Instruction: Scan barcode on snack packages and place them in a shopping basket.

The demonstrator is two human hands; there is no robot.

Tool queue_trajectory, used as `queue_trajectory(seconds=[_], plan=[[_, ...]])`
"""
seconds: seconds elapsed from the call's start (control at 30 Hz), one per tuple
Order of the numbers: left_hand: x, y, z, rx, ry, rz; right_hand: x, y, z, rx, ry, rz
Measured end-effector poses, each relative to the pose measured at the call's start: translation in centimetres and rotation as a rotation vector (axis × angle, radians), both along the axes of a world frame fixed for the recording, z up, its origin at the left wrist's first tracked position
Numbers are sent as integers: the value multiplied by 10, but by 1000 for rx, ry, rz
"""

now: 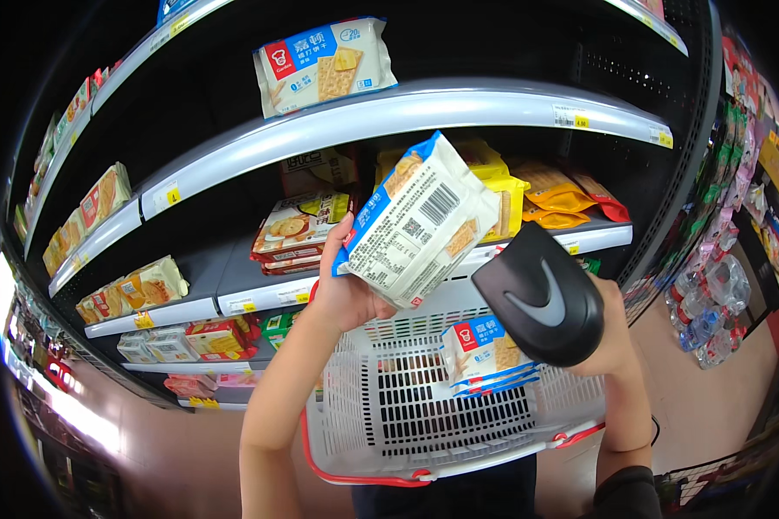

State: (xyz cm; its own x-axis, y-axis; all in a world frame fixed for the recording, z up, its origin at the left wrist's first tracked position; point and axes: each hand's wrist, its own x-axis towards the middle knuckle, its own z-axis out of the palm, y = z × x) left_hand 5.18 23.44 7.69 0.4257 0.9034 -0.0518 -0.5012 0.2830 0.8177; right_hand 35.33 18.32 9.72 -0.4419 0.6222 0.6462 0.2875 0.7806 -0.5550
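My left hand (pixel 344 292) grips a white and blue cracker packet (pixel 422 220), tilted with its printed back and barcode facing me. In my right hand (pixel 607 324) is a black handheld barcode scanner (pixel 539 298), its head close to the packet's lower right and apart from it. The scanner hides most of the right fingers. Below both hands is a white plastic shopping basket (pixel 357 467) with red trim. Several similar cracker packets (pixel 480 353) are stacked inside it towards the right, partly covered by the scanner.
Another cracker packet (pixel 328 65) stands on the upper shelf (pixel 428 107). Boxed biscuits (pixel 302 227), yellow packets (pixel 509 204) and orange packets (pixel 552 194) sit on the shelf beneath. More biscuit packs (pixel 136 289) line the left shelves. Bottles in plastic wrap (pixel 714 305) rest on the right.
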Motion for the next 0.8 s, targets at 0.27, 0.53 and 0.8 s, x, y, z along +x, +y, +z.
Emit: queue_trajectory(seconds=[0.27, 0.53, 0.8], plan=[[-3, 3, 1, -37, -49, 62, -5, 0, -5, -94, 8, 41], [-2, 5, -3, -26, -66, -51, -2, 5, -8, -88, 39, 3], [-2, 8, -9, -13, 4, -114, -12, 4, -8, -127, 77, 79]])
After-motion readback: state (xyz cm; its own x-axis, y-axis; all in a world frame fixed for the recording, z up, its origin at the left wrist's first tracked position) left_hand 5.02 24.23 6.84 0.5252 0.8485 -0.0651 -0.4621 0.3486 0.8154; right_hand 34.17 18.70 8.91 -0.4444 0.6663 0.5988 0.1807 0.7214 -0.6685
